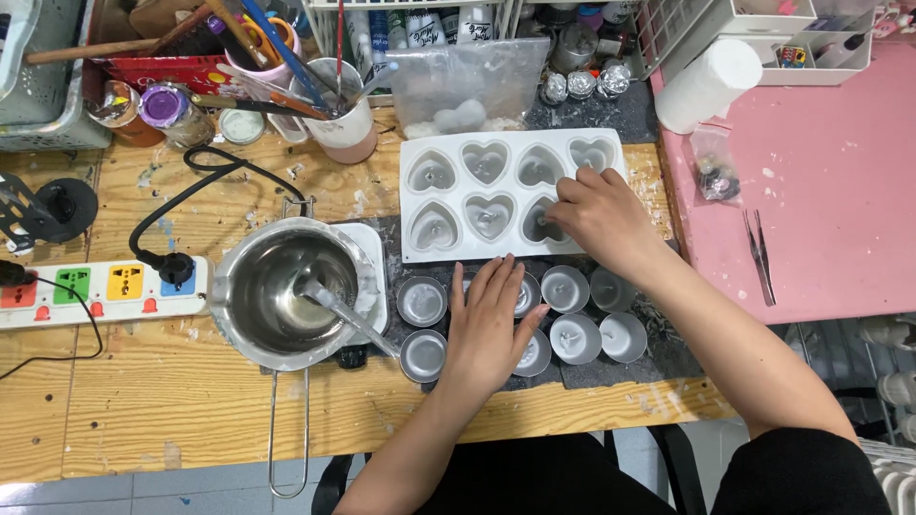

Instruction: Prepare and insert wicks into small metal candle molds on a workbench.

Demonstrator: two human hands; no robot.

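A white silicone mould (448, 198) with several heart-shaped cavities lies on the wooden table. My right hand (599, 216) rests on its right end, fingertips at the far-right cavities; whether it pinches anything is hidden. My left hand (489, 324) lies flat, fingers apart, over several small round metal cups (422, 300) set in two rows on a dark mat in front of the mould. Some cups at the right hold pale wax with a wick.
A steel melting pot (286, 296) with a spoon and a long wire handle sits left of the cups. A power strip (100, 294) and black cable lie at far left. Brushes, jars and a plastic bag crowd the back. A pink surface (821, 191) with tweezers is at right.
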